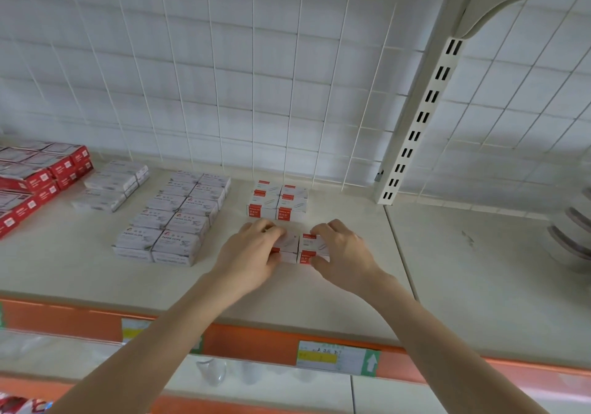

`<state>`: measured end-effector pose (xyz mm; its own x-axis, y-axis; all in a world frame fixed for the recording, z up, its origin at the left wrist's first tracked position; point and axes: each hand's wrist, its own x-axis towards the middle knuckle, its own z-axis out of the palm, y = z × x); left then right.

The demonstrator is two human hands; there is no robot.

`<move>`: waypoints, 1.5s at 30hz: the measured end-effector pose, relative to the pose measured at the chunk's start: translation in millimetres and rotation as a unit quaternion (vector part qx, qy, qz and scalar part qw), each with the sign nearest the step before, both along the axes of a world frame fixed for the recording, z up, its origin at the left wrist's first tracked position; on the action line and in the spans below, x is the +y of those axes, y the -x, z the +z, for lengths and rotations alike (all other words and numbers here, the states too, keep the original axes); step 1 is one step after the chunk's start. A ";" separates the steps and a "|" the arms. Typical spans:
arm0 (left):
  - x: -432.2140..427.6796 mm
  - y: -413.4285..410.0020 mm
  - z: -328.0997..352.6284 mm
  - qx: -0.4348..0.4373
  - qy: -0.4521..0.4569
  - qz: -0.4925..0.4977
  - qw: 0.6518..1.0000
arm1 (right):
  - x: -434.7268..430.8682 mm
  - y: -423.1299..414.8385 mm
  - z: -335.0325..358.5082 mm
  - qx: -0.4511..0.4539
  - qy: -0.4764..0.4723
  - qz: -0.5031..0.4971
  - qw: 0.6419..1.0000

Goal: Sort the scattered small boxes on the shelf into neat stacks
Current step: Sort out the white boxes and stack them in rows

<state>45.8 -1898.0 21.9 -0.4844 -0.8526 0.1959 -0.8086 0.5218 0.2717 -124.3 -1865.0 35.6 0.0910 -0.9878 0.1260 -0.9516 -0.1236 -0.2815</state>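
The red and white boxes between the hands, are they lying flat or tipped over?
Lying flat. The red and white boxes sit label-up on the shelf, left hand and right hand gripping their sides.

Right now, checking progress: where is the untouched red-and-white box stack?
Head view, centre: red-and-white box stack, behind the left hand and right hand, right of the paper-clip boxes.

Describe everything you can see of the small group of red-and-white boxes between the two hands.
The group of boxes is a compact block of small white cardboard-looking cartons with red label bands, at least two across, lying flat on the pale shelf, just in front of a similar stack. The left hand covers its left side, fingers curled over the top; the right hand grips its right side between thumb and fingers. The print is too blurred to read.
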 end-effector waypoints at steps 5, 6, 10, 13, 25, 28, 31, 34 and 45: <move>-12.9 -15.1 0.1 -0.018 0.011 0.003 1.000 | -6.9 -18.5 -0.2 0.020 0.012 -0.025 0.999; -14.5 -17.4 0.3 -0.020 0.018 0.004 1.000 | -8.4 -21.9 -0.1 0.021 0.010 -0.032 0.999; -19.5 -23.8 -2.2 -0.027 0.035 0.012 0.999 | -13.1 -34.5 -0.6 0.028 0.010 -0.051 0.998; -22.5 -27.6 -2.5 -0.046 0.043 0.032 0.997 | -17.1 -41.4 0.2 0.022 0.011 -0.063 0.998; 8.5 -37.7 -11.6 -0.056 0.114 -0.021 0.992 | 1.3 -46.9 -9.1 0.043 0.120 -0.032 0.991; 9.8 -37.0 -11.5 -0.064 0.111 -0.020 0.992 | 3.5 -47.8 -12.1 0.051 0.113 -0.028 0.992; 10.5 -35.0 -9.9 -0.075 0.100 -0.020 0.992 | -1.6 -45.1 -15.2 0.041 0.110 -0.028 0.993; 9.7 -33.1 -9.3 -0.091 0.090 -0.014 0.992 | -9.3 -42.8 -14.1 0.023 0.097 -0.022 0.995; -6.4 -28.5 -10.4 -0.111 0.077 -0.003 0.991 | -19.3 -41.3 -6.3 0.038 0.006 -0.056 0.998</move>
<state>74.3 -1904.5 11.5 -0.5357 -0.8176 0.2112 -0.8358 0.5490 0.0051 -83.1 -1884.3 29.3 -0.0090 -0.9908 0.1353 -0.9783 -0.0193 -0.2062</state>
